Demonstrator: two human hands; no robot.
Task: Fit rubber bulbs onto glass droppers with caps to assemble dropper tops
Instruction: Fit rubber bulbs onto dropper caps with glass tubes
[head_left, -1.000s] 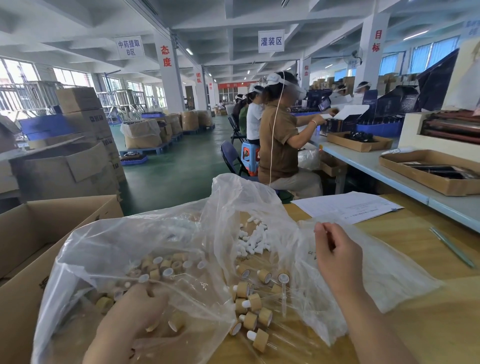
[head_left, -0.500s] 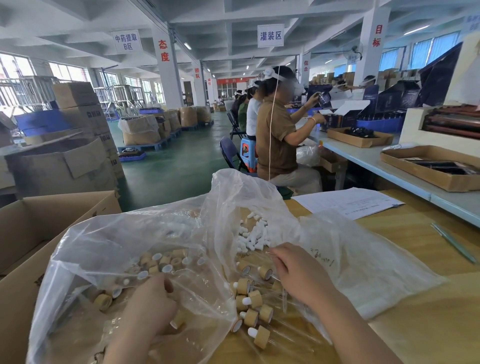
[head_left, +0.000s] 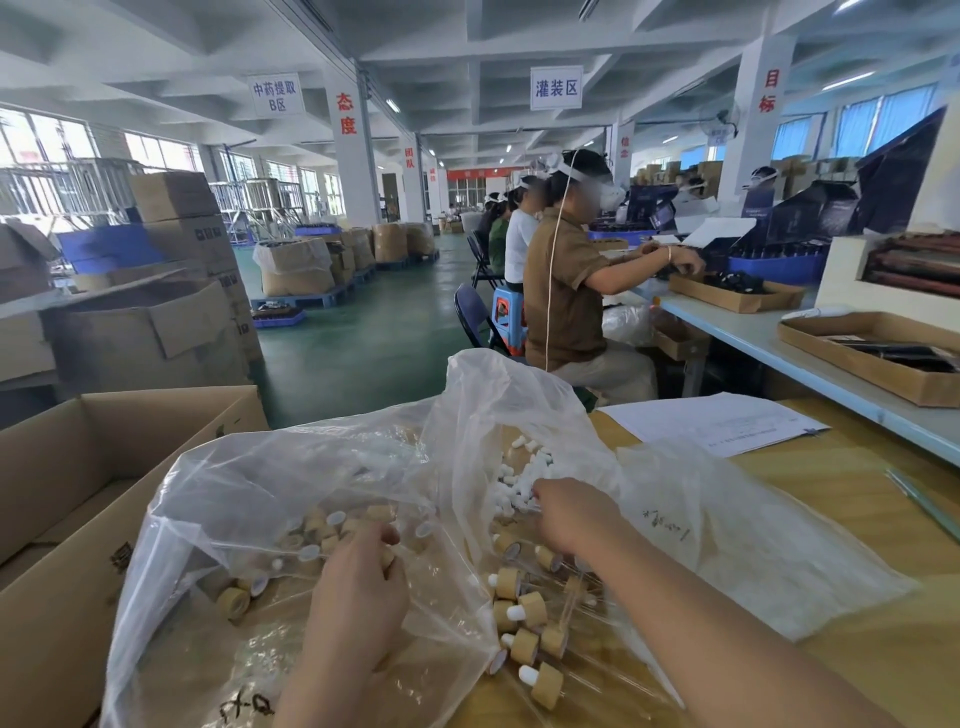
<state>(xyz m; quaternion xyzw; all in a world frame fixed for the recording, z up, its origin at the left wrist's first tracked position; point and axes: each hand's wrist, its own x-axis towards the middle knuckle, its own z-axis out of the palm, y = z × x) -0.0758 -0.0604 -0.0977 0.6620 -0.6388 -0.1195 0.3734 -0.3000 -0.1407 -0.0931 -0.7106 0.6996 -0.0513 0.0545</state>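
Observation:
A big clear plastic bag (head_left: 249, 478) lies open on the wooden table (head_left: 857, 493). Inside it is a heap of tan caps (head_left: 322, 530). My left hand (head_left: 358, 587) reaches into that heap, its fingers curled round a tan cap. A pile of small white rubber bulbs (head_left: 514, 478) lies further back under the plastic. My right hand (head_left: 571, 514) is at the near edge of that pile, its fingertips hidden among the bulbs. Several capped glass droppers (head_left: 530, 613) with white bulb tips lie between my forearms.
An open cardboard box (head_left: 78, 467) stands at the table's left edge. A printed sheet of paper (head_left: 711, 421) and a thin green rod (head_left: 924, 501) lie at the back right. A person (head_left: 566, 296) sits working at the adjoining bench ahead.
My right hand has come down from above the plastic and moved left to the bulb pile. My left hand has pushed forward, deeper into the caps.

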